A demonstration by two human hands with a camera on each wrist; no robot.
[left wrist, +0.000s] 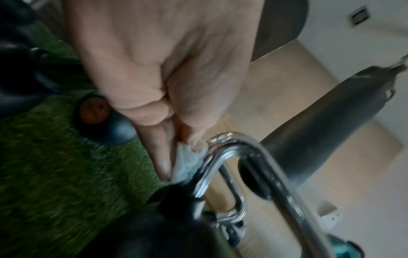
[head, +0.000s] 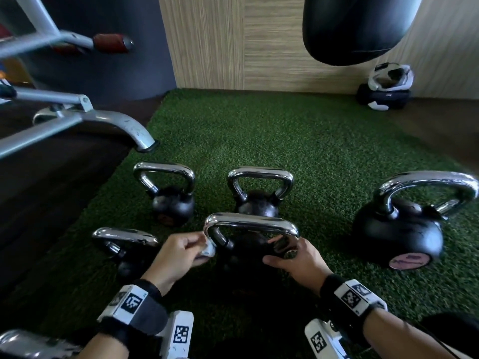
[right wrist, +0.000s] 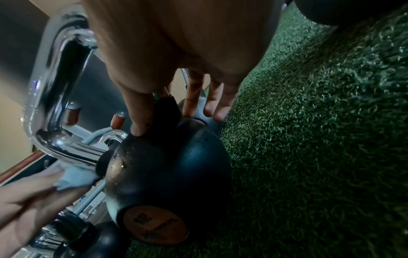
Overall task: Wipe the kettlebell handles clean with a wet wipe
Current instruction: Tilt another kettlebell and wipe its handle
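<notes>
While the right hand [head: 294,257] steadies the nearest kettlebell [right wrist: 167,167] with thumb and fingers spread over its black body at the base of the handle's right leg, the left hand [head: 178,251] pinches a crumpled wet wipe [head: 208,251] against the left bend of its chrome handle [head: 250,224]. Only this left leg is under the wipe; whether the top bar and right leg are already clean cannot be told. Droplets show on the bell and handle in the right wrist view. Four other kettlebells stand on the green turf [head: 285,141], their state unknown: one [head: 124,244] just beside the left hand, two [head: 168,190] [head: 259,190] behind, a large one [head: 404,224] to the right. A bench frame [head: 103,120] and a hanging punch bag [head: 355,27] lie well apart from the work.
</notes>
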